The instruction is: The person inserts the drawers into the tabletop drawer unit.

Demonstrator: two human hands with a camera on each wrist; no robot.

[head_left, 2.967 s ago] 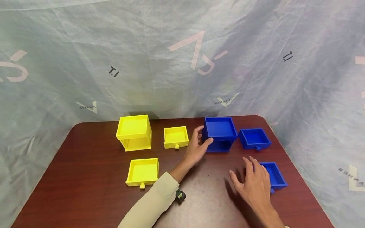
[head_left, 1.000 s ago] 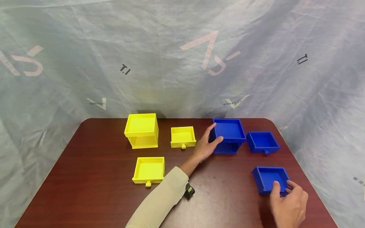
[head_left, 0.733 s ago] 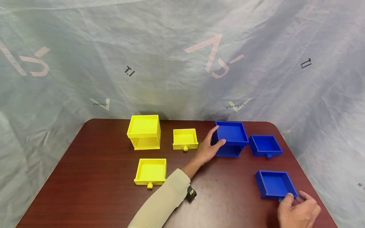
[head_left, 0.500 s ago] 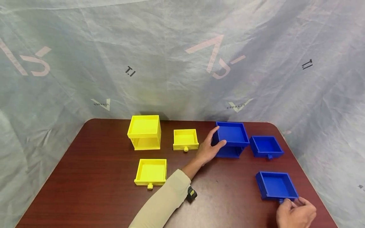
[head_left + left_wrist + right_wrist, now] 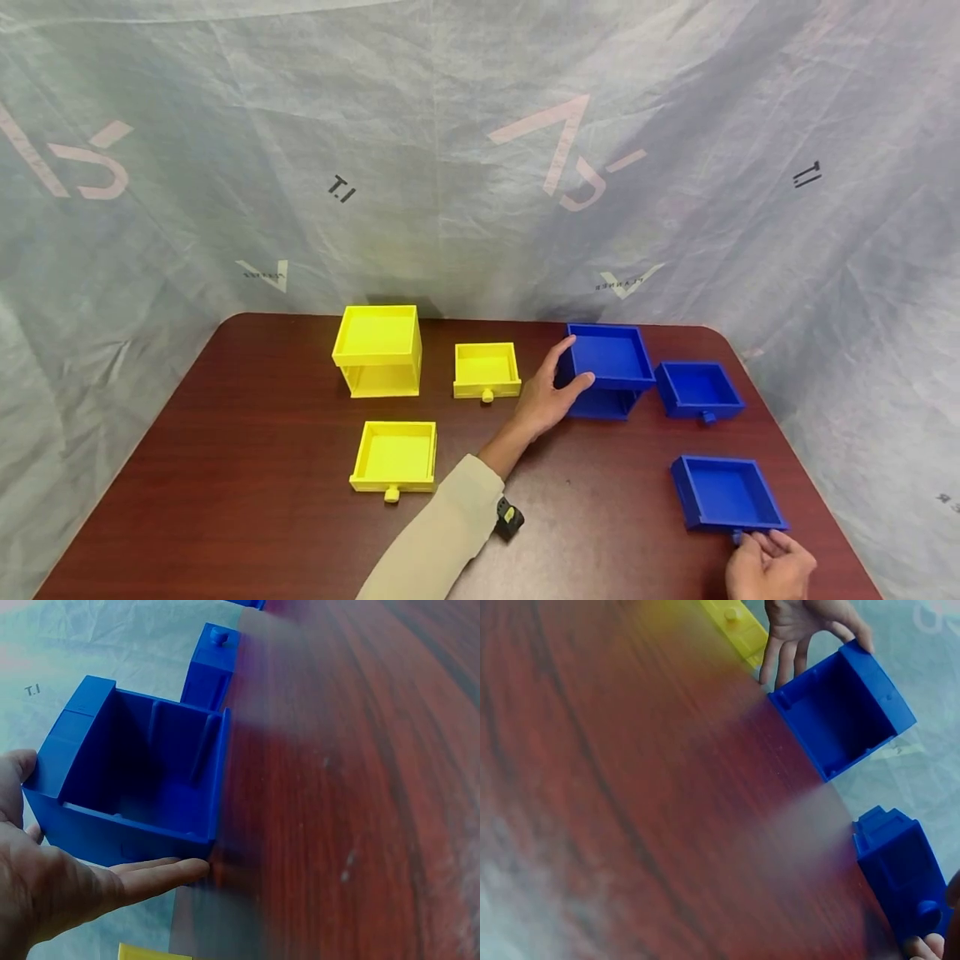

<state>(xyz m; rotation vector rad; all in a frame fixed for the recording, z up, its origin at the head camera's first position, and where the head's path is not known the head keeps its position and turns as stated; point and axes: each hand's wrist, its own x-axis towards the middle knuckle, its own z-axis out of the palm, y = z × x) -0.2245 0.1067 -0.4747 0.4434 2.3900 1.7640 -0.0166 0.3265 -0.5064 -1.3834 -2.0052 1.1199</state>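
My left hand (image 5: pixel 546 397) holds the left side of a blue drawer cabinet (image 5: pixel 609 354), an open-fronted box with a tray-like top. In the right wrist view, part of that hand rests at the top edge while several fingers hang down beside the wall. My right hand (image 5: pixel 768 568) is at the front of a blue drawer (image 5: pixel 727 493) near the table's right side, thumb and curled fingers around its small knob (image 5: pixel 928 913). That drawer lies flat, apart from the cabinet. A second blue drawer (image 5: pixel 700 387) sits just right of the cabinet.
A yellow cabinet (image 5: pixel 377 346) stands at the back left, with one yellow drawer (image 5: pixel 486 367) to its right and another yellow drawer (image 5: pixel 395 454) in front. A printed fabric sheet (image 5: pixel 420 167) hangs behind the dark red table (image 5: pixel 247 500).
My left hand has settled against the blue cabinet's side. My right hand has gone from beside the front blue drawer to its knob, drawing slightly nearer the table's front.
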